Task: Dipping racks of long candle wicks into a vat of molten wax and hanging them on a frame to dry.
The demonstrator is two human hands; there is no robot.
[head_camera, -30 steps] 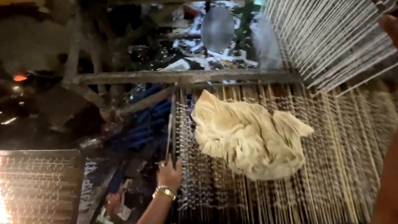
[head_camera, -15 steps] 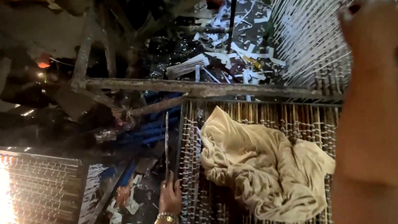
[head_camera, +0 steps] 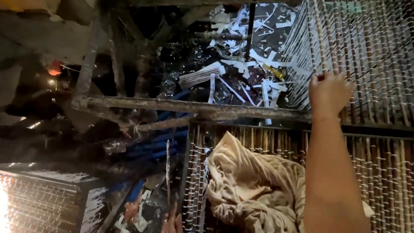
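Dim and cluttered, the workshop drops away behind a rusty metal frame (head_camera: 192,108) to a floor littered with white paper scraps (head_camera: 244,73) and some blue pipes (head_camera: 159,145). From where I stand, the person's right hand (head_camera: 330,93) reaches up to the upper rack of thin sticks (head_camera: 383,54), fingers curled onto the sticks at its lower left corner, though I cannot tell whether they truly close around any. The left hand (head_camera: 173,232) sits low at the edge of the lower rack of sticks (head_camera: 407,199), touching its side rail, its grip too dark to judge. A crumpled beige cloth (head_camera: 255,196) lies on that lower rack. To handle the upper rack well, I'd judge a steady hold near the frame and an even pull matter, since the sticks look thin and closely packed. A wire-mesh tray (head_camera: 43,207) at lower left catches bright light; I see nothing lying in it.
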